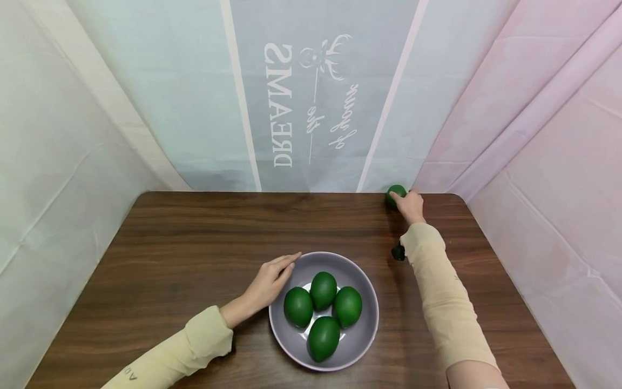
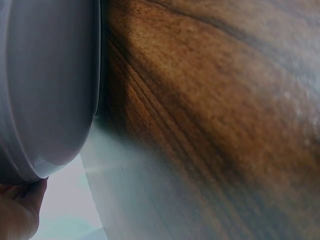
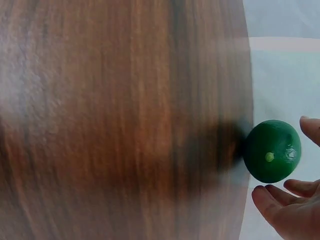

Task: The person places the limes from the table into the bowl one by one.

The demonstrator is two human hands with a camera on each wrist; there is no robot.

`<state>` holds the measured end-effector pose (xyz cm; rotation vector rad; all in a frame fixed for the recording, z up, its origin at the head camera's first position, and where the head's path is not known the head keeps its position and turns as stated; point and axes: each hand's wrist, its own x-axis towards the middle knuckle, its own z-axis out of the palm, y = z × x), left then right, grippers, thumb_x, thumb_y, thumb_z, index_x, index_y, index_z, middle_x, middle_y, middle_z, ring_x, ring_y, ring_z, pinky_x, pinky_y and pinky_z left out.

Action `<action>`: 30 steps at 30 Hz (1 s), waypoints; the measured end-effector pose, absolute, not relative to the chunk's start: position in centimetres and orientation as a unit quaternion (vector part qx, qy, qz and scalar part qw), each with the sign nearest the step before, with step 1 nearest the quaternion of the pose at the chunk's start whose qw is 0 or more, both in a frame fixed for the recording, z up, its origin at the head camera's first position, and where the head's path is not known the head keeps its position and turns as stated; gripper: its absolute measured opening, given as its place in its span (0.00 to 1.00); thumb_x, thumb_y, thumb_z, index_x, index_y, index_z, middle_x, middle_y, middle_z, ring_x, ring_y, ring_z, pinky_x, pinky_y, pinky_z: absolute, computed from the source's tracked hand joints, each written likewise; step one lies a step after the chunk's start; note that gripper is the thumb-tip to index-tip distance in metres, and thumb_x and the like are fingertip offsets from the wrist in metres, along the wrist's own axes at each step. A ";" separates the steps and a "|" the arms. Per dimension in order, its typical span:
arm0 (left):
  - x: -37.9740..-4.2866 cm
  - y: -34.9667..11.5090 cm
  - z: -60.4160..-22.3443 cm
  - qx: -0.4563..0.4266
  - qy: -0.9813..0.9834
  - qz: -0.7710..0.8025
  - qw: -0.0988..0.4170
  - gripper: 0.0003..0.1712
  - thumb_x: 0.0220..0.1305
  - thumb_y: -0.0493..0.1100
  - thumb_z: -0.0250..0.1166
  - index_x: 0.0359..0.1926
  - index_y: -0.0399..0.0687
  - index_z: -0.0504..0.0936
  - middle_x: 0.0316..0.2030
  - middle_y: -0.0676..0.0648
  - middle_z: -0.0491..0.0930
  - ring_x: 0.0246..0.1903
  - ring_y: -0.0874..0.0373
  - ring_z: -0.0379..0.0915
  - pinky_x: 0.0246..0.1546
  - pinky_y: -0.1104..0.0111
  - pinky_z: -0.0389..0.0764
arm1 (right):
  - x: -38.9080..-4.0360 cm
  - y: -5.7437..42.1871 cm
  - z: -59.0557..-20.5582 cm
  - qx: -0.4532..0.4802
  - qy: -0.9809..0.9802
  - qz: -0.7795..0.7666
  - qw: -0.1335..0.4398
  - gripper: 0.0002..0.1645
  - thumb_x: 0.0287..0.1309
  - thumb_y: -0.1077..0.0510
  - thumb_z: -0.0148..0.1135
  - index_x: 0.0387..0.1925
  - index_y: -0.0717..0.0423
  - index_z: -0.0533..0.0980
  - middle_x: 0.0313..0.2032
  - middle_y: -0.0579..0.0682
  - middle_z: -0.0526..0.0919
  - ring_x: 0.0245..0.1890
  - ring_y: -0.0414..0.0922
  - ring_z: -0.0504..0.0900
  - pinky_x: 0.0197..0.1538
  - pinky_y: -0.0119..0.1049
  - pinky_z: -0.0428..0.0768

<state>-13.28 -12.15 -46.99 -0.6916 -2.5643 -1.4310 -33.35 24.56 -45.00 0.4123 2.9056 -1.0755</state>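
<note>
My left hand (image 1: 269,280) lies against the upper left rim of a grey-purple bowl (image 1: 366,275), its fingers extended along the edge. Part of that hand also shows at the lower left of the left wrist view, touching the bowl (image 2: 50,85). Several smooth, dark green avocados (image 1: 323,339) sit inside the bowl. Far off, at the table's back edge, another avocado (image 3: 272,151) has a pale stem spot facing the right wrist camera. My right hand (image 1: 410,206) is spread around it, thumb on one side and fingers (image 3: 270,202) on the other, with a narrow gap visible at the fingertips.
The dark brown wooden table (image 1: 209,224) has a glossy grain. A pale blue printed cloth (image 1: 311,108) hangs behind its back edge, and whitish sheets (image 1: 559,216) enclose the sides. A small black device (image 1: 398,252) is under the right sleeve.
</note>
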 end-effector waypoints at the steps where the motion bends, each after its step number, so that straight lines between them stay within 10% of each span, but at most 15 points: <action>1: -13.3 -12.2 -47.0 -0.229 -0.848 -0.473 0.062 0.18 0.67 0.37 0.52 0.56 0.41 0.74 0.51 0.45 0.76 0.53 0.55 0.70 0.53 0.61 0.72 | -33.3 24.5 -45.1 0.135 0.929 -0.345 0.008 0.47 0.61 0.41 0.49 0.63 0.76 0.48 0.58 0.76 0.55 0.60 0.67 0.55 0.60 0.56 0.61; 30: -13.2 -12.2 -46.9 -0.228 -0.846 -0.477 0.065 0.18 0.67 0.38 0.52 0.56 0.40 0.75 0.51 0.45 0.77 0.53 0.55 0.71 0.52 0.62 0.72 | -33.3 23.8 -45.3 0.139 0.931 -0.336 -0.016 0.36 0.61 0.50 0.52 0.56 0.78 0.58 0.50 0.74 0.65 0.53 0.65 0.64 0.54 0.54 0.69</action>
